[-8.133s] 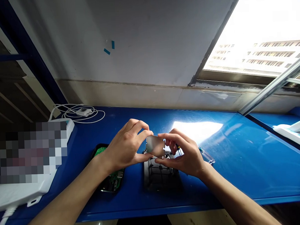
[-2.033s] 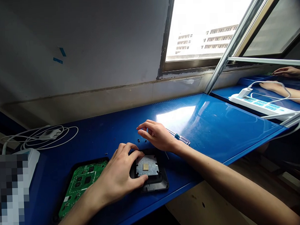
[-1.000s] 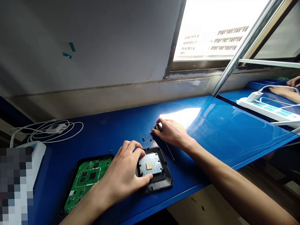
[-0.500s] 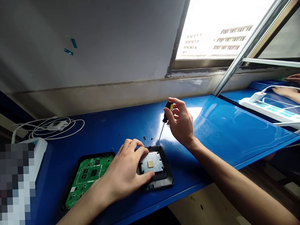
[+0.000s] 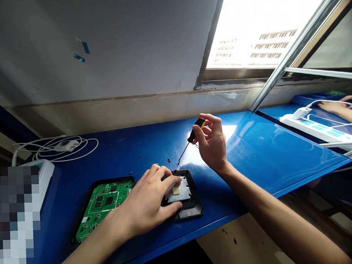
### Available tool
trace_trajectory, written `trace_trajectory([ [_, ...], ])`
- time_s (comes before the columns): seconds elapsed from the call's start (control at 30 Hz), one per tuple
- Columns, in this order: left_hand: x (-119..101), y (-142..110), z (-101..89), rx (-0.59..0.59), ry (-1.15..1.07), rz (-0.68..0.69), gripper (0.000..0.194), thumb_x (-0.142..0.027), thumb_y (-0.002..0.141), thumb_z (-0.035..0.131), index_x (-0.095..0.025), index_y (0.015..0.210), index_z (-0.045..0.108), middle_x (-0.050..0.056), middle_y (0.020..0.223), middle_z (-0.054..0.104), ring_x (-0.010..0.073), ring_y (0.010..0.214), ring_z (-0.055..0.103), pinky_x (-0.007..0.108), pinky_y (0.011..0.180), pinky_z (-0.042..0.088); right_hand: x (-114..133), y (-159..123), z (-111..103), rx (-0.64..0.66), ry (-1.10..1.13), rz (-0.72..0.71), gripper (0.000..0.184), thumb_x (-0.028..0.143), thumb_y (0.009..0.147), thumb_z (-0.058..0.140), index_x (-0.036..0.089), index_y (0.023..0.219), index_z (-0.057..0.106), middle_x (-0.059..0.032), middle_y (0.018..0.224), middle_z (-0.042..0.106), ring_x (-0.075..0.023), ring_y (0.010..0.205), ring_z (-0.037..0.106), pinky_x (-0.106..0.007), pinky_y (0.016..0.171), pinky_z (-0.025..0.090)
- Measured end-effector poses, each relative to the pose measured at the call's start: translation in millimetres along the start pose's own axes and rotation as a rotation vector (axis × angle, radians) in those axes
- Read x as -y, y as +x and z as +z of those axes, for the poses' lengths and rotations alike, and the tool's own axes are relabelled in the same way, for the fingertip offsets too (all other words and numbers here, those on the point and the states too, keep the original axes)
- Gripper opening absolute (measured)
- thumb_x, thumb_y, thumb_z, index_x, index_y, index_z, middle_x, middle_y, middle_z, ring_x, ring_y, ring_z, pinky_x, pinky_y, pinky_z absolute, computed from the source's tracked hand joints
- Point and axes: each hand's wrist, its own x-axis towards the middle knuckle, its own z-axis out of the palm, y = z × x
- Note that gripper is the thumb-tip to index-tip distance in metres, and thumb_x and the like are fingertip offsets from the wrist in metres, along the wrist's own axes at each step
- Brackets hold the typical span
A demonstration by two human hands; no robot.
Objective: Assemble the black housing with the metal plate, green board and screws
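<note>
My left hand [image 5: 148, 196] holds the left side of a black plastic cover [image 5: 196, 208], with thumb and index finger reaching over it. Set in the cover is a silvery metal plate [image 5: 182, 191] bearing a small beige pad [image 5: 175, 191]. A screwdriver [image 5: 196, 130] with a black and yellow handle is pinched in my right hand [image 5: 213, 144]. It tilts down to the left, its tip at a small dark screw [image 5: 178, 162] on the table just beyond the cover. Left of my left hand, partly hidden by my forearm, a green circuit board [image 5: 105, 205] sits in a black housing [image 5: 92, 185].
More small screws [image 5: 169, 160] lie on the blue table [image 5: 252, 156]. A coiled white cable with an adapter [image 5: 67, 145] is at the back left. To the right, beyond a metal frame post [image 5: 267, 88], are a power strip [image 5: 317, 129] and another person's hand [image 5: 333, 108].
The screwdriver has tilted more, and its tip has moved left to the nearest screw. My left index finger has slid right over the metal plate.
</note>
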Motion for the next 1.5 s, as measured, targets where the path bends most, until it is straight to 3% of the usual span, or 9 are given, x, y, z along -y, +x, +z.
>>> trace_trajectory([
  [0.4, -4.2, 0.2, -3.7, -0.03, 0.078, -0.053, 0.018, -0.031, 0.087, 0.066, -0.026, 0.105, 0.066, 0.004, 0.105, 0.057, 0.0279, 0.103, 0.051, 0.046, 0.089, 0.052, -0.3, 2.3, 0.8, 0.057, 0.112, 0.176, 0.033, 0.047, 0.096, 0.057, 0.027, 0.12, 0.05, 0.0029, 0.085, 0.054, -0.0101, 0.056, 0.061, -0.024, 0.044, 0.052],
  [0.93, -3.5, 0.9, -0.7, -0.077, 0.084, -0.058, 0.017, -0.037, 0.091, 0.067, -0.026, 0.105, 0.066, 0.005, 0.109, 0.059, 0.029, 0.105, 0.051, 0.048, 0.091, 0.052, -3.2, -1.1, 6.5, 0.136, 0.212, 0.214, 0.039, 0.052, 0.092, 0.061, 0.026, 0.119, 0.05, 0.002, 0.086, 0.053, -0.0126, 0.064, 0.063, -0.023, 0.045, 0.053],
  [1.5, -1.6, 2.3, -0.2, -0.072, 0.078, -0.063, 0.017, -0.037, 0.092, 0.068, -0.026, 0.104, 0.065, 0.005, 0.107, 0.06, 0.0287, 0.105, 0.051, 0.047, 0.09, 0.053, -13.6, -1.7, 12.1, 0.172, 0.216, 0.281, 0.045, 0.057, 0.091, 0.064, 0.023, 0.117, 0.051, 0.0055, 0.083, 0.056, -0.0081, 0.05, 0.06, -0.023, 0.043, 0.051],
])
